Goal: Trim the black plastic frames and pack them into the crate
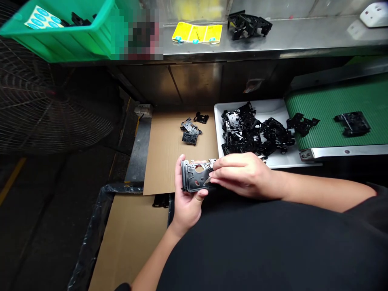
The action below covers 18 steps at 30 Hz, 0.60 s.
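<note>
My left hand (pixel 188 208) is wrapped round a black plastic part (pixel 192 178) with a round hole, holding it by its left side and lower edge. The fingers of my right hand (pixel 242 174) are pinched together at the part's right side, on a small thin piece that I cannot make out. Beyond my hands, several loose black and metal parts (pixel 190 132) lie on the cardboard sheet (pixel 163 161). To their right, a white tray (pixel 220 106) holds a pile of similar black parts (pixel 257 131).
A green conveyor belt (pixel 324 101) at the right carries a black part (pixel 357 123). On the metal shelf (pixel 294 34) are yellow labels (pixel 197 33) and black parts (pixel 250 25). A green crate (pixel 72 38) and a large fan (pixel 51 93) stand at the left.
</note>
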### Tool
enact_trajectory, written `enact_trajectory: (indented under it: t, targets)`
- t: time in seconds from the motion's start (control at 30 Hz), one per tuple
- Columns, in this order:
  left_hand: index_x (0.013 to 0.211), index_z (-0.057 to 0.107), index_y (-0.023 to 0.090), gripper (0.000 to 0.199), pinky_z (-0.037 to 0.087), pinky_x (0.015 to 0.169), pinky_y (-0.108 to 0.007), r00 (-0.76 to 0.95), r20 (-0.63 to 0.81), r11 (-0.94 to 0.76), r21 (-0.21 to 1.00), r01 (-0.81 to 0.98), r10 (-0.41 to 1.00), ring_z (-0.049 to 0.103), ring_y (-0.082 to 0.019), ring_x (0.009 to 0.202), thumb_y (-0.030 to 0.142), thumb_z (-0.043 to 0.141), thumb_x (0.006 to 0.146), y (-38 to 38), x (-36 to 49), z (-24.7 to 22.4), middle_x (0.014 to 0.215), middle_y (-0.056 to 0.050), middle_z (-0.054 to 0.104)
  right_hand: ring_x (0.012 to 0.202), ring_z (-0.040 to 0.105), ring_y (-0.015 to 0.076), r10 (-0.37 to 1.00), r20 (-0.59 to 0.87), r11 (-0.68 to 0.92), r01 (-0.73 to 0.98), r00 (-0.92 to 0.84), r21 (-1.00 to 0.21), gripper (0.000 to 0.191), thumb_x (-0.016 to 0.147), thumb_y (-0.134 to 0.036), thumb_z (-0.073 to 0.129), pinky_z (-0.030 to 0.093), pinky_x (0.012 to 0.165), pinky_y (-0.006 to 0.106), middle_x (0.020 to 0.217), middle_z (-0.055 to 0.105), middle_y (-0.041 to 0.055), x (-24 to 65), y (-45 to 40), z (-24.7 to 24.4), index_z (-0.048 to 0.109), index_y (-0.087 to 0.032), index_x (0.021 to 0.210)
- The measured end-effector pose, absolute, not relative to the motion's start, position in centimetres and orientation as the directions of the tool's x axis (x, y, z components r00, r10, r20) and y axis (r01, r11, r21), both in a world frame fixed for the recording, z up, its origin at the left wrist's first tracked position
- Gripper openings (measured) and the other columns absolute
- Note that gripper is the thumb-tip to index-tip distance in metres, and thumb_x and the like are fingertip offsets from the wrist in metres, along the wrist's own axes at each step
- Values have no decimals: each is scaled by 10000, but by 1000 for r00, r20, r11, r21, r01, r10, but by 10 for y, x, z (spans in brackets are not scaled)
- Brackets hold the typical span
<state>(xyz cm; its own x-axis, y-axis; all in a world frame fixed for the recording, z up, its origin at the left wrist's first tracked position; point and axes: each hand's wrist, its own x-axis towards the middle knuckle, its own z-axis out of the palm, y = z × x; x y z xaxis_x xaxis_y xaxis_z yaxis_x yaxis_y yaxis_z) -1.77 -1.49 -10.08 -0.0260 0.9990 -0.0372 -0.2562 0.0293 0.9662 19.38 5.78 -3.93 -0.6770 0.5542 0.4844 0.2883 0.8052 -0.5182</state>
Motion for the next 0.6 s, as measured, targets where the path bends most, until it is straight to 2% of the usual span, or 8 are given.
enact_trajectory:
  t: [0.4,0.6]
  targets:
    - [1665,262,300,1068,453,1214,-446,-57,-68,52,968,-247,996,631,-301,1347,563,839,805,-19,-8,-105,1512,-161,596,848,711,182,548,437,786,260,-714,-561,165,1053,-260,591,618,759,325,1023,767,94,200,57,-48,723,-187,986]
    - [1670,242,330,1046,458,1215,-468,-53,-83,66,962,-266,995,580,-307,1417,510,839,831,-15,-14,-101,1515,-146,602,853,695,175,632,476,718,232,-612,-656,106,1034,-244,631,614,748,310,1006,731,82,196,57,-44,721,-188,1035]
